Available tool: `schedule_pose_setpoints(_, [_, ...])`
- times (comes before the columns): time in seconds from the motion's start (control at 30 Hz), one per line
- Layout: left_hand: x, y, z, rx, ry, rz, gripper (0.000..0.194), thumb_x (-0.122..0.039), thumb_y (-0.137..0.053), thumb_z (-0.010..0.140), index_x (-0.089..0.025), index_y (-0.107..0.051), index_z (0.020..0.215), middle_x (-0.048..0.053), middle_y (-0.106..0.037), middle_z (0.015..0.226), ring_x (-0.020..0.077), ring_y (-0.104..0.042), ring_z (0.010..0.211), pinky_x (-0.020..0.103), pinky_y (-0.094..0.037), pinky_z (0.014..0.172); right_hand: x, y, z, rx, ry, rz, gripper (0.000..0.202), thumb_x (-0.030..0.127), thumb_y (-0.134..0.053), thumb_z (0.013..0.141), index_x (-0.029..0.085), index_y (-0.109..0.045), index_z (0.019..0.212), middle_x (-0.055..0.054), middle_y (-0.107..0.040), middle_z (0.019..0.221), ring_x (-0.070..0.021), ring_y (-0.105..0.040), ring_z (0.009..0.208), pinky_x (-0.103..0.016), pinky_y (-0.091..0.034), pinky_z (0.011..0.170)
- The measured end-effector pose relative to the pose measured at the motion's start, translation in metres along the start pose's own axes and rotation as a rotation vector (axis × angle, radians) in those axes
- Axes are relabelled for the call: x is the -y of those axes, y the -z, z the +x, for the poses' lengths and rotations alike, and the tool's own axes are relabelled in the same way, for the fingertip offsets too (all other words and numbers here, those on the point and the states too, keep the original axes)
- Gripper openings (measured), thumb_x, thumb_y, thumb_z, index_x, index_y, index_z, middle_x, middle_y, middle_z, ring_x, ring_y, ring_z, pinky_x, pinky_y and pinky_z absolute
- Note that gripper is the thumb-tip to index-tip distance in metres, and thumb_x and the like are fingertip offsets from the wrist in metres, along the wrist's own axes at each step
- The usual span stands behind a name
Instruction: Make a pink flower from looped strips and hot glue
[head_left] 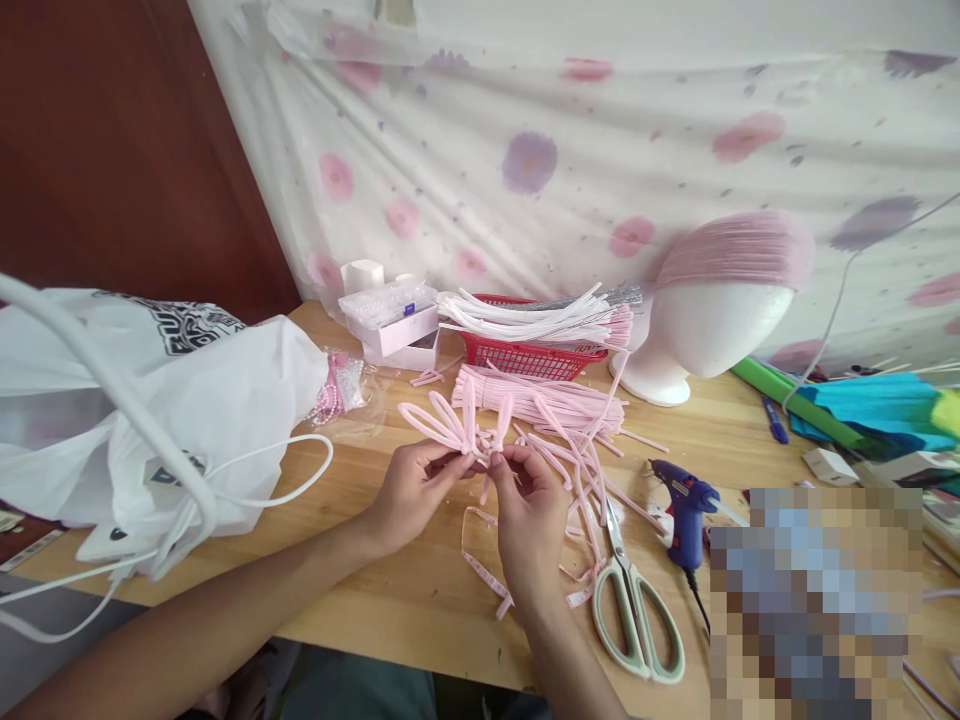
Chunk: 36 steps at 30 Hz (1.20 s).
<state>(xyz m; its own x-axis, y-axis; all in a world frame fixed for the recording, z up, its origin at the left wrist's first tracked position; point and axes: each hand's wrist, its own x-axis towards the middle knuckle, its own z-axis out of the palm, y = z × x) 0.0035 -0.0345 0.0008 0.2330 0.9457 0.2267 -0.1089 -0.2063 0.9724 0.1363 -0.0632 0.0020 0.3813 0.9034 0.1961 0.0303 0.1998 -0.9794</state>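
Note:
Between both hands is a piece of pink pipe cleaner bent into several long petal-like loops. My left hand pinches its base from the left. My right hand grips the base from the right, thumb against the fingers, close to the left fingertips. The fingers partly hide the joint where the loops meet. Just behind the hands lies a thick bundle of pink pipe cleaners, with loose strands trailing to the right. A pink tape measure curls on the wooden table below the hands.
Green-handled scissors and a blue glue gun lie to the right. Behind stand a red basket of white pipe cleaners, small boxes and a foam head. White bags and a white cable occupy the left.

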Motion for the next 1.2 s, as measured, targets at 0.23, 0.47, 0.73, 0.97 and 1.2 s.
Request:
schedule_pose_setpoints(0.23, [-0.001, 0.002, 0.0, 0.051, -0.033, 0.005, 0.032, -0.041, -0.064, 0.093, -0.014, -0.08, 0.097, 0.01, -0.08, 0.1, 0.0214, -0.076, 0.088, 0.034, -0.064, 0.087, -0.003, 0.0, -0.003, -0.052, 0.316, -0.27, 0.01, 0.024, -0.062, 0.09, 0.02, -0.07, 0.087, -0.006, -0.068, 0.091, -0.0186, -0.065, 0.082, -0.033, -0.057, 0.071])
schedule_pose_setpoints(0.47, [0.005, 0.003, -0.002, 0.035, -0.005, 0.022, 0.033, -0.043, -0.065, 0.092, -0.015, -0.081, 0.096, 0.009, -0.079, 0.097, 0.0199, -0.074, 0.081, 0.031, -0.066, 0.075, -0.006, -0.002, -0.007, -0.023, 0.373, -0.235, 0.009, 0.021, -0.062, 0.092, 0.021, -0.07, 0.09, -0.005, -0.068, 0.092, -0.0184, -0.066, 0.085, -0.032, -0.059, 0.071])
schedule_pose_setpoints(0.73, [0.007, 0.004, -0.002, 0.025, -0.004, -0.014, 0.032, -0.044, -0.069, 0.089, -0.014, -0.081, 0.09, 0.008, -0.079, 0.088, 0.0181, -0.073, 0.074, 0.03, -0.066, 0.071, -0.005, -0.005, -0.009, 0.007, 0.36, -0.129, 0.008, 0.02, -0.062, 0.092, 0.022, -0.07, 0.091, -0.005, -0.067, 0.092, -0.0169, -0.066, 0.082, -0.03, -0.062, 0.068])
schedule_pose_setpoints(0.97, [0.004, 0.004, 0.0, 0.0, -0.045, 0.07, 0.035, -0.046, -0.068, 0.089, -0.013, -0.081, 0.082, 0.007, -0.078, 0.08, 0.0169, -0.071, 0.068, 0.027, -0.063, 0.066, -0.009, -0.006, -0.01, -0.002, 0.32, -0.099, 0.007, 0.022, -0.064, 0.091, 0.021, -0.071, 0.09, -0.006, -0.069, 0.092, -0.0173, -0.068, 0.083, -0.029, -0.061, 0.066])
schedule_pose_setpoints(1.2, [-0.001, 0.004, 0.001, -0.036, -0.089, 0.195, 0.041, -0.05, -0.067, 0.088, -0.015, -0.08, 0.073, 0.006, -0.073, 0.065, 0.0147, -0.064, 0.059, 0.023, -0.055, 0.055, -0.012, -0.006, -0.011, -0.015, 0.29, -0.106, 0.007, 0.022, -0.066, 0.09, 0.021, -0.072, 0.088, -0.005, -0.071, 0.089, -0.0164, -0.068, 0.077, -0.028, -0.06, 0.064])
